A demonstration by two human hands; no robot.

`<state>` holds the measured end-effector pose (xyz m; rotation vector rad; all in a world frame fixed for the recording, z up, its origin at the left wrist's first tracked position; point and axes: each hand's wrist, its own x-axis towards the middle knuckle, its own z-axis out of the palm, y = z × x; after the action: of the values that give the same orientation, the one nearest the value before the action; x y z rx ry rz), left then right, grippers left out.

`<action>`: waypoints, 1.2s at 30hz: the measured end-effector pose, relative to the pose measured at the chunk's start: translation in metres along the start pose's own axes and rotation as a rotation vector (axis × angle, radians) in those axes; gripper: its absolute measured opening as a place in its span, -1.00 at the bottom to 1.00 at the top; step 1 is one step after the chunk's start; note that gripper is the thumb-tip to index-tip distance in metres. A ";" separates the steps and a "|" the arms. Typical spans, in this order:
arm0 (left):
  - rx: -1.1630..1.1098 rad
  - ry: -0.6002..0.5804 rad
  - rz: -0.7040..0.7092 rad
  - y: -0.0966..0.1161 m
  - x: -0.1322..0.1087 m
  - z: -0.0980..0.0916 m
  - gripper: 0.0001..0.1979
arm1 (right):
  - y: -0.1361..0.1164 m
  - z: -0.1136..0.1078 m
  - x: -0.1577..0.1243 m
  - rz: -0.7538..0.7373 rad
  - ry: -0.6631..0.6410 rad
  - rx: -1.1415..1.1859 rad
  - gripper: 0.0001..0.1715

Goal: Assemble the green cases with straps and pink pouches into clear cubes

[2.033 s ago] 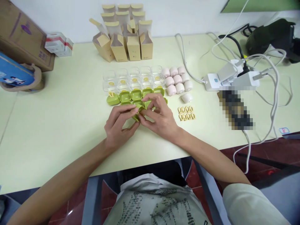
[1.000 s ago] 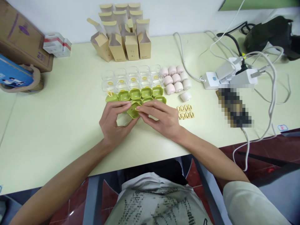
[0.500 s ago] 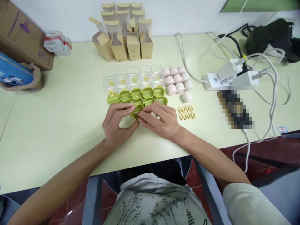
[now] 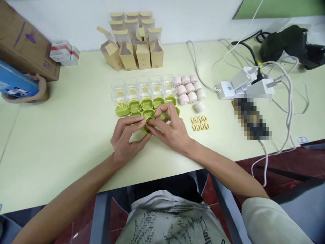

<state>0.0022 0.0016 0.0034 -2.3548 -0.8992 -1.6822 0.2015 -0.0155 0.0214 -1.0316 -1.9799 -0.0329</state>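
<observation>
My left hand (image 4: 129,135) holds a small green cup (image 4: 145,129) between thumb and fingers, close above the table. My right hand (image 4: 173,130) has its thumb and index finger pressed at the same cup; whether a small piece sits between those fingertips is hidden. Just beyond my hands stand rows of matching green cups (image 4: 146,103), hollow side up. At their left end lies a green piece (image 4: 123,110) with yellow ears (image 4: 120,102) on it. To the right of my right hand are two short rows of yellow ear-shaped loops (image 4: 199,123).
Clear plastic cups (image 4: 131,82) with yellow marks stand behind the green ones. Pale pink rounded pieces (image 4: 189,88) are grouped at their right. Open cardboard boxes (image 4: 143,56) line the wall. White chargers with cables (image 4: 225,90) and a blurred-out object (image 4: 251,118) occupy the right side.
My right hand's index finger has bent up more, and its fingers have shifted on the cup. The green cup has tilted slightly in my left hand. The view has shifted a little.
</observation>
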 end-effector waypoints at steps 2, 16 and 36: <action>-0.015 -0.009 -0.005 0.000 0.000 0.000 -0.54 | -0.002 0.000 -0.001 0.027 -0.025 0.071 -0.87; 0.075 -0.045 -0.070 -0.001 0.002 0.000 -0.60 | 0.004 -0.012 0.003 0.001 0.113 0.350 -0.86; 0.103 -0.061 0.033 0.010 0.003 0.000 -0.87 | 0.000 0.004 -0.005 -0.143 0.083 -0.024 -0.77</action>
<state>0.0081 -0.0058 0.0084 -2.3504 -0.9282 -1.5217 0.2002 -0.0169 0.0154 -0.8883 -1.9776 -0.1751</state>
